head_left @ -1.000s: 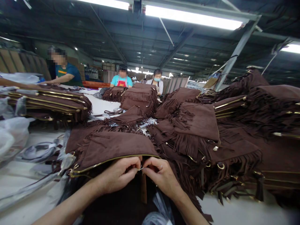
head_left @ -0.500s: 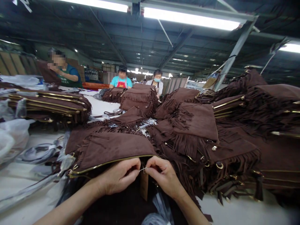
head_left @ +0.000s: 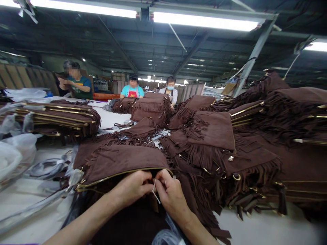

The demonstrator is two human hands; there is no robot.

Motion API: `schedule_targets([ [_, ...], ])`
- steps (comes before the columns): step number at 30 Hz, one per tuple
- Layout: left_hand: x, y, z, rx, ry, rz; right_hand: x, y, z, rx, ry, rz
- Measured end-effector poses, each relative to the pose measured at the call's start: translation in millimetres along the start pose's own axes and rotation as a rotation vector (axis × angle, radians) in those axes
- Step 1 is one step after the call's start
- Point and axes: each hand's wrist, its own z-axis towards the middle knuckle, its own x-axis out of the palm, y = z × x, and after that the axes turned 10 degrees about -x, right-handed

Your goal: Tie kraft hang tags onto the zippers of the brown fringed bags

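A dark brown suede bag (head_left: 127, 158) lies in front of me, its gold zipper (head_left: 109, 178) curving along the near edge. At the zipper's right part, my left hand (head_left: 134, 187) and my right hand (head_left: 170, 190) meet, fingertips pinched close together. Between them runs a thin white string (head_left: 154, 193), its loose end hanging against my right fingers. Both hands are closed on the string. Below the fingertips a brown tag (head_left: 153, 204) is partly hidden in shadow. The bag's opening is dark beneath my wrists.
Fringed brown bags (head_left: 212, 129) are heaped to the right. A zippered stack (head_left: 58, 117) lies left, near clear plastic bags (head_left: 22, 149) and a wrapped coil (head_left: 47, 168). Another plastic-wrapped coil (head_left: 167, 237) is close below. Across the table are people (head_left: 133, 89).
My hands have come closer together and slightly up. The string, earlier stretched between the fingertips, now hangs downward. The tag is more hidden. The person at far left has lowered the brown piece.
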Motion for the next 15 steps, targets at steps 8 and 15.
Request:
schedule_targets([
  [8, 2.7, -14.0, -5.8, 0.002, -0.141, 0.124, 4.6, 1.9, -2.8, 0.022, -0.019, -0.014],
  [15, 1.9, -19.9, -10.3, 0.017, -0.195, 0.172, 4.4, 6.4, -5.5, 0.088, 0.007, -0.007],
])
